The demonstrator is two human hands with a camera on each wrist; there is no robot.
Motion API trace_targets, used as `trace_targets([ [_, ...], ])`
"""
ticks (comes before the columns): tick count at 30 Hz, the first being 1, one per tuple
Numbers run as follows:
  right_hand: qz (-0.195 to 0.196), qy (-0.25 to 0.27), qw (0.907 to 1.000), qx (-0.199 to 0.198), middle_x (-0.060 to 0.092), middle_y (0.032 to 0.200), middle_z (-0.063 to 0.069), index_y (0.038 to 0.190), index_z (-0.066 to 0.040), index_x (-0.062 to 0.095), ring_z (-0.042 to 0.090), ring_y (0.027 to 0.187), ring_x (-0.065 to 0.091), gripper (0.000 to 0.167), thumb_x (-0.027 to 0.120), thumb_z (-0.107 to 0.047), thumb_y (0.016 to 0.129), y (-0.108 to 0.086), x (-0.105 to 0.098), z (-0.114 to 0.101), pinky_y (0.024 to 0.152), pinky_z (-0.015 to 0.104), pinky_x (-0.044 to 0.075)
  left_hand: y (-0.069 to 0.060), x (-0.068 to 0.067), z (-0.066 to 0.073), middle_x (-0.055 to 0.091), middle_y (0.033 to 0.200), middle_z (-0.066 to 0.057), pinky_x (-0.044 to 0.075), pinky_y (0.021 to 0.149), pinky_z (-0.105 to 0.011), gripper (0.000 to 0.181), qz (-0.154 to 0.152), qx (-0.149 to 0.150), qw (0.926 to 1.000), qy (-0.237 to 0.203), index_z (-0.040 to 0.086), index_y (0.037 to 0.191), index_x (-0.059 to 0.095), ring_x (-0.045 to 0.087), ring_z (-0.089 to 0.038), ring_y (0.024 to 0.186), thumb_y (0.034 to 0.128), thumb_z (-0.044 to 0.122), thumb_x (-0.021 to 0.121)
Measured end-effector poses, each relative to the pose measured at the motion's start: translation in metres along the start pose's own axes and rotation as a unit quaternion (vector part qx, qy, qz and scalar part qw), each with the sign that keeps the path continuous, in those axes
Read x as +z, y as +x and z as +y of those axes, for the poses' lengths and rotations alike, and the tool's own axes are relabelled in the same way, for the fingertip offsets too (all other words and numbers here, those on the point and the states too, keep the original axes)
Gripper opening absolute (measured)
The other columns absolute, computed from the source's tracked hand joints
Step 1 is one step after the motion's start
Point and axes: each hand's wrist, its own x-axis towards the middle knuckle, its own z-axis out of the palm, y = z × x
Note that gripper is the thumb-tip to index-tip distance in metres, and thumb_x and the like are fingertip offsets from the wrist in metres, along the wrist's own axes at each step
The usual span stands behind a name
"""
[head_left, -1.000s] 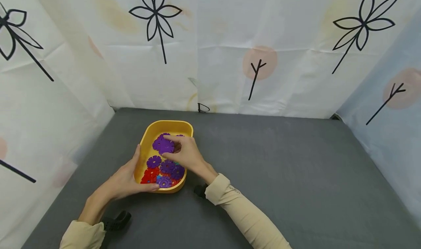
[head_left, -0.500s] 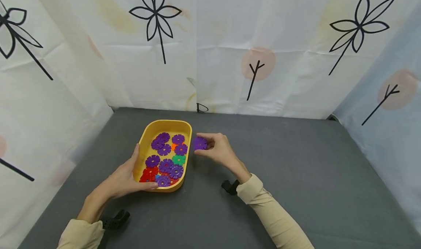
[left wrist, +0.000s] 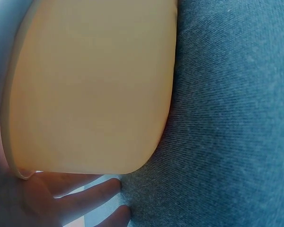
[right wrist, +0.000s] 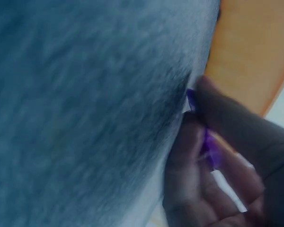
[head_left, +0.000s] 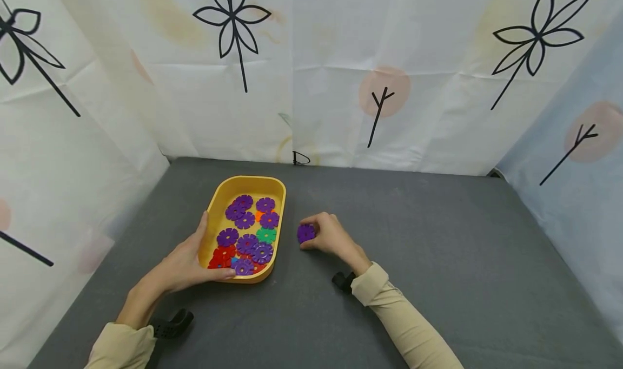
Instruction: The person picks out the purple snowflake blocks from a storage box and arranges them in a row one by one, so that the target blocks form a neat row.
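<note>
A yellow tray [head_left: 250,185] holds purple, red, green, orange and blue flower-shaped discs. My left hand [head_left: 182,258] grips its near left corner, thumb over the front rim and fingers along the left side. In the left wrist view, the tray's wall [left wrist: 94,85] fills the middle, with fingertips [left wrist: 114,185] beyond it. To the right of the tray, my right hand [head_left: 333,236] pinches a purple flower disc [head_left: 305,232] between thumb and fingers, low over the table. The right wrist view shows the purple disc [right wrist: 213,149] mostly hidden by blurred fingers.
A dark grey cloth [head_left: 428,261] covers the table. White fabric walls [head_left: 331,44] with printed flowers and trees stand at the back and sides. A black strap [head_left: 172,325] is on the left wrist, another black strap [head_left: 343,281] on the right.
My right hand has lifted a purple disc out of the tray, carried it right past the rim, then lowered it toward the table. The left hand and tray have stayed put.
</note>
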Motion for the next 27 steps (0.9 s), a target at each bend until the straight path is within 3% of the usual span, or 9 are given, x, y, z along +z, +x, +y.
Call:
trace_targets([
  [5, 0.004, -0.030, 0.9995, 0.001, 0.078, 0.106, 0.012, 0.123, -0.006, 0.075, 0.020, 0.086, 0.064, 0.049, 0.090, -0.015, 0.077, -0.002, 0.003, -0.002, 0.074, 0.030, 0.046, 0.000, 0.001, -0.001, 0.031, 0.158, -0.029, 0.053, 0.101, -0.060, 0.148, -0.001, -0.005, 1.0000, -0.002, 0.015, 0.161, -0.022, 0.045, -0.049, 0.134, 0.0700, 0.068, 0.082],
  [11, 0.040, -0.057, 0.9975, -0.009, 0.074, 0.108, 0.011, 0.120, -0.007, 0.076, 0.021, 0.091, 0.063, 0.048, 0.091, -0.019, 0.077, -0.002, 0.004, -0.006, 0.079, 0.037, 0.051, 0.000, 0.001, -0.002, 0.031, 0.158, -0.029, 0.053, 0.101, -0.060, 0.147, 0.000, -0.001, 1.0000, -0.003, 0.015, 0.161, -0.022, 0.046, -0.048, 0.133, 0.0704, 0.068, 0.081],
  [19, 0.082, 0.057, 0.9907, -0.092, 0.069, 0.113, 0.021, 0.124, -0.003, 0.073, 0.038, 0.108, 0.066, 0.036, 0.079, -0.013, 0.089, 0.002, 0.002, -0.033, 0.094, 0.051, 0.058, 0.001, 0.001, -0.001, 0.031, 0.157, -0.029, 0.054, 0.100, -0.059, 0.147, 0.000, -0.005, 1.0000, -0.003, 0.015, 0.162, -0.021, 0.046, -0.048, 0.133, 0.0699, 0.068, 0.081],
  [23, 0.063, 0.082, 0.9853, -0.137, 0.072, 0.116, 0.017, 0.125, -0.005, 0.073, 0.034, 0.107, 0.067, 0.037, 0.079, -0.014, 0.090, 0.007, 0.004, -0.055, 0.093, 0.048, 0.059, 0.001, 0.001, -0.002, 0.034, 0.156, -0.029, 0.056, 0.098, -0.057, 0.147, 0.001, -0.003, 1.0000, -0.002, 0.015, 0.162, -0.020, 0.049, -0.046, 0.130, 0.0703, 0.068, 0.081],
  [27, 0.018, 0.074, 0.9843, -0.159, 0.073, 0.120, 0.011, 0.128, -0.006, 0.072, 0.028, 0.107, 0.068, 0.040, 0.080, -0.015, 0.089, 0.013, 0.012, -0.074, 0.091, 0.037, 0.061, 0.000, 0.001, -0.003, 0.038, 0.154, -0.028, 0.057, 0.096, -0.054, 0.145, 0.006, 0.009, 0.9999, -0.005, 0.014, 0.162, -0.019, 0.053, -0.042, 0.126, 0.0718, 0.066, 0.082],
])
